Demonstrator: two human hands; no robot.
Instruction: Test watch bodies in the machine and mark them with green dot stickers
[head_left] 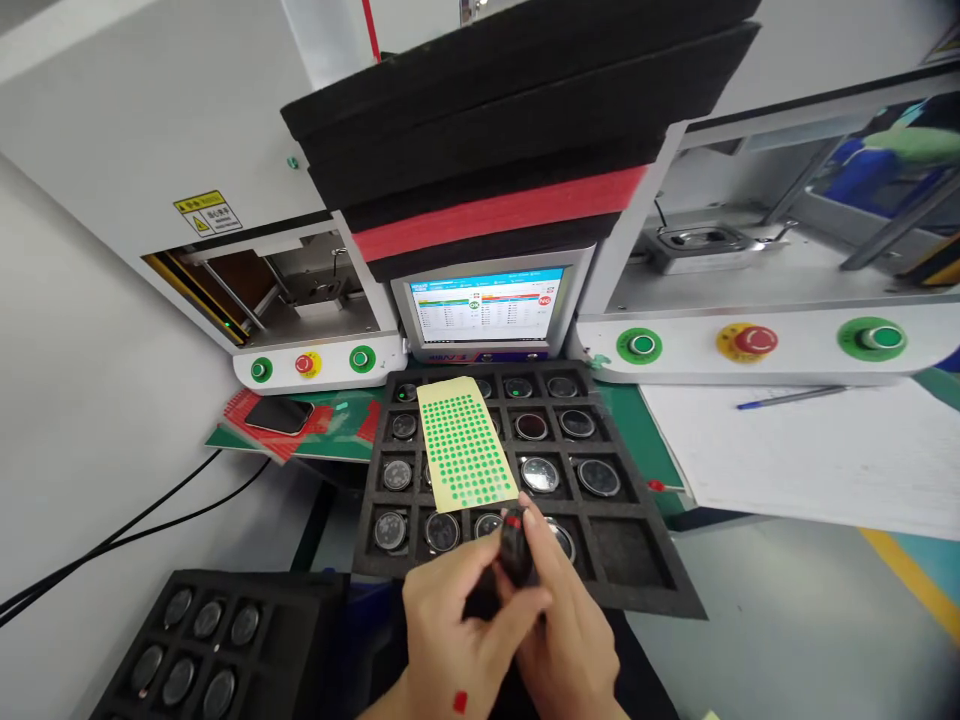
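Observation:
Both of my hands meet over the near edge of a black foam tray. Between their fingertips is a small black watch case, tilted so that its side faces me, with a red mark near its top. My left hand grips it from the left, its thumb across the front, and a red sticker is on this hand near the wrist. My right hand closes on it from the right. Round watch faces fill many tray compartments. A cream sheet of green dot stickers lies across the tray just beyond my fingers.
A second foam tray with watches stands lower left. Behind are a monitor and two machines with green buttons and red stop buttons. A phone lies left; paper and a pen lie right.

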